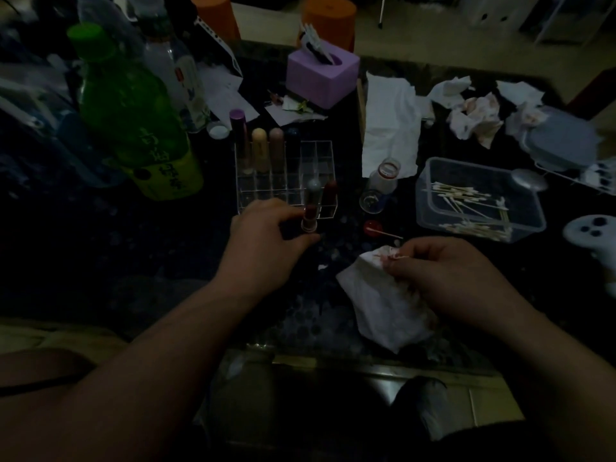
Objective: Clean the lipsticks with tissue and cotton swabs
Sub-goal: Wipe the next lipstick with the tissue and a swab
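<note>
Dark table point(133, 245), near front edge: our L hand point(266, 241) curls round lipstick point(310, 218) by organizer point(286, 168); R hand point(450, 278) fingers clamp tissue point(380, 305) & swab point(398, 257).

A lipstick point(309, 220) stands between the left hand's point(266, 238) fingertips and thumb, the compartment rack point(286, 176) just beyond them, a large bottle point(130, 111) far to their left. The right hand's point(450, 275) fingers pinch a tissue point(383, 305) and cotton swab point(398, 258); beyond them lies a loose swab point(386, 233), then a small jar point(380, 185), with a swab tub point(476, 201) to their right.
</note>
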Demonstrator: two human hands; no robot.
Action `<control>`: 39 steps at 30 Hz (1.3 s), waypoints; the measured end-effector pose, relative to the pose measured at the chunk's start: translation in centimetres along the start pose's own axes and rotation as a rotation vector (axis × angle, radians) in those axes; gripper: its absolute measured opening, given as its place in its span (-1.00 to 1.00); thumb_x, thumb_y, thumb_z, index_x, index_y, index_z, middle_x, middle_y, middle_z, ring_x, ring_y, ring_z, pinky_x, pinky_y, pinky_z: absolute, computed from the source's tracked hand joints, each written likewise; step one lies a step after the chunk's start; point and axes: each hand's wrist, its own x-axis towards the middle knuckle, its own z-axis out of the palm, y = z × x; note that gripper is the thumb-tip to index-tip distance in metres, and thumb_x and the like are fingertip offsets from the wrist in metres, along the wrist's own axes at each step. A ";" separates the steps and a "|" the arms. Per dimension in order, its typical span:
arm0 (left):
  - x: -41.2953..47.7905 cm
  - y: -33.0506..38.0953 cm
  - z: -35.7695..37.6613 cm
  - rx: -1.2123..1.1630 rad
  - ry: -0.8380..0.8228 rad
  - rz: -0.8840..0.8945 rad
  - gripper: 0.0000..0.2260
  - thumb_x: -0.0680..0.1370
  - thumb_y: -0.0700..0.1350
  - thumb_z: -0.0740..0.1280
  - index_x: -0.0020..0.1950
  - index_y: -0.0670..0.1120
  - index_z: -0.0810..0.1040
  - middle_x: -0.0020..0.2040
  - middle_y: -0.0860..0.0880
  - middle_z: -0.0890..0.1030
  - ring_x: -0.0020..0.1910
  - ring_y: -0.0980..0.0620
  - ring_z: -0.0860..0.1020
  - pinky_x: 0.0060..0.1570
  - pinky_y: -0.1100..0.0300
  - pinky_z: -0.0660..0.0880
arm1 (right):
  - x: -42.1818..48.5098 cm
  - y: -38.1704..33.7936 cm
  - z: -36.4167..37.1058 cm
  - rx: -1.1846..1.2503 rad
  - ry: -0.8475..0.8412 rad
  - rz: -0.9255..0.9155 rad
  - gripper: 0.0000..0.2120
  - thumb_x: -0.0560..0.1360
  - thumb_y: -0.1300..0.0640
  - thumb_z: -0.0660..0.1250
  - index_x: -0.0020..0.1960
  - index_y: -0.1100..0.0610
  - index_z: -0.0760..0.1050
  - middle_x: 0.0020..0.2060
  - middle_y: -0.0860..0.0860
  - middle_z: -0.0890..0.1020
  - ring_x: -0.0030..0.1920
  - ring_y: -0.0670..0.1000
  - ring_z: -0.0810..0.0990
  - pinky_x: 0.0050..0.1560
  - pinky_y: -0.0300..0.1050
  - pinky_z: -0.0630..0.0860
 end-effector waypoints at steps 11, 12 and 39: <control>0.5 -1.3 1.9 0.098 0.000 -0.089 -0.76 0.43 0.12 0.51 0.05 0.08 0.68 -0.01 0.09 0.66 0.09 0.02 0.50 0.15 -0.14 0.48 | 0.1 0.2 0.2 0.030 -0.042 -0.030 -0.70 0.47 -0.01 0.43 -0.40 0.05 0.55 -0.46 -0.03 0.54 -0.41 -0.09 0.50 -0.30 -0.11 0.42; 0.5 -1.4 1.9 0.097 0.002 -0.093 -0.76 0.43 0.11 0.52 0.05 0.08 0.68 0.00 0.09 0.66 0.10 0.02 0.50 0.16 -0.13 0.47 | 0.1 0.2 0.2 0.034 -0.045 -0.029 -0.71 0.47 -0.02 0.43 -0.37 0.09 0.56 -0.44 -0.01 0.55 -0.38 -0.07 0.52 -0.27 -0.09 0.42; -3.8 1.4 -3.4 -0.398 0.134 -0.459 -0.82 0.43 -0.01 0.54 0.00 0.00 0.69 -0.19 0.09 0.72 -0.20 0.24 0.66 -0.19 0.39 0.53 | -1.1 -0.7 -0.2 0.050 -0.100 -0.116 -0.70 0.49 0.07 0.41 -0.42 0.00 0.53 -0.48 -0.07 0.53 -0.47 -0.17 0.46 -0.38 -0.22 0.36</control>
